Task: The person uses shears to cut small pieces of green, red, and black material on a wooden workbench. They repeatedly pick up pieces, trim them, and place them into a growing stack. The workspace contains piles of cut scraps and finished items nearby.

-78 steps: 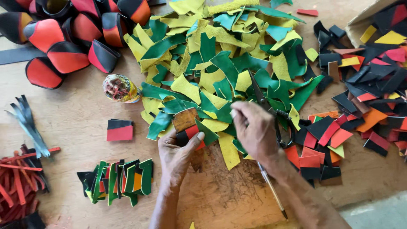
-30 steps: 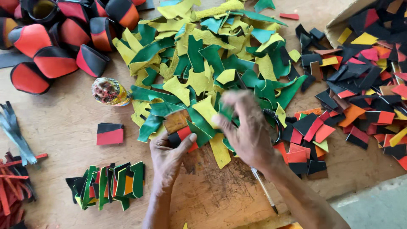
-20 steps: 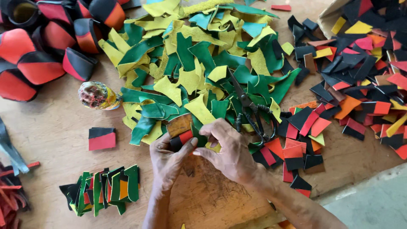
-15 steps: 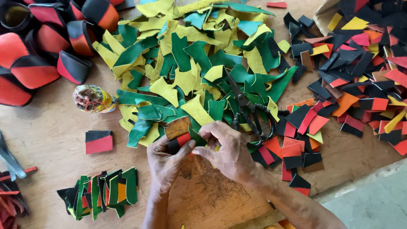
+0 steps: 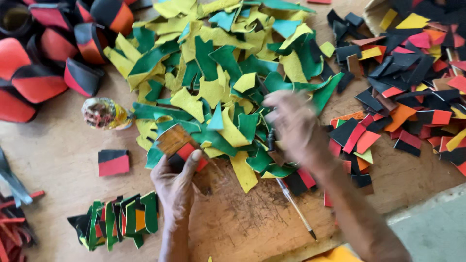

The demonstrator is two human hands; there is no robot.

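Near the left edge of the surface (image 5: pixel 58 155), a red-and-black piece (image 5: pixel 113 162). Left hand (image 5: pixel 177 187) pinching a brown, red and black stacked piece (image 5: pixel 180 145). Right hand (image 5: pixel 293 123) spread, blurred, over the green-and-yellow scrap heap (image 5: pixel 218 73). Pen (image 5: pixel 296 208) below.

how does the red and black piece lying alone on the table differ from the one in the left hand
The flat red-and-black rectangular piece lies alone on the wooden table, untouched; the red-and-black piece under the left hand is pinned by the fingers. The lone piece shows fully; the held red-and-black piece is partly hidden beneath a brown block. Both are half red, half black.
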